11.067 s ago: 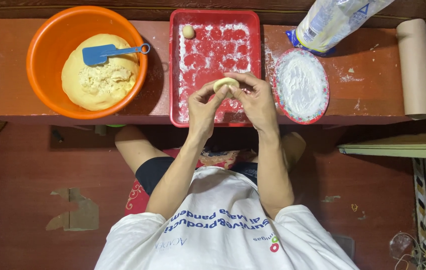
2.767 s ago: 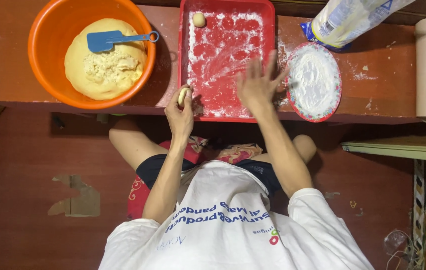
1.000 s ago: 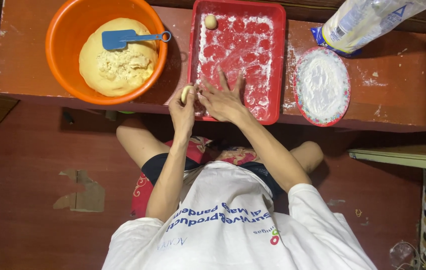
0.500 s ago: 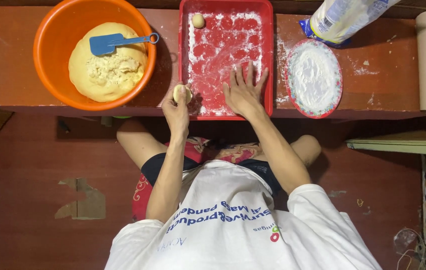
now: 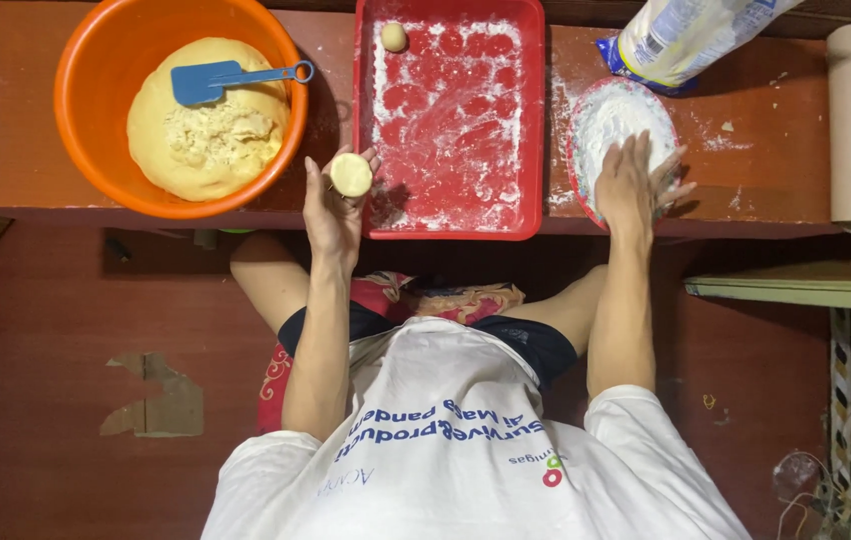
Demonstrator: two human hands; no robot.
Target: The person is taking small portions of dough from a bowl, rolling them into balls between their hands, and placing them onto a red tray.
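We sit on a dark red floor at a low reddish-brown surface (image 5: 26,150), dusted white near the right side. Our left hand (image 5: 334,205) holds a small flat dough piece (image 5: 352,174), fingers closed around its lower edge, just left of the red tray (image 5: 531,120). Our right hand (image 5: 630,185) lies flat on the flour plate (image 5: 586,120), fingers spread apart. To flour well, we should press the palm lightly and coat evenly. Beyond the left fingers stands the orange bowl (image 5: 86,130) with dough and a blue spatula (image 5: 221,80). One dough ball (image 5: 394,37) rests in the tray's far corner.
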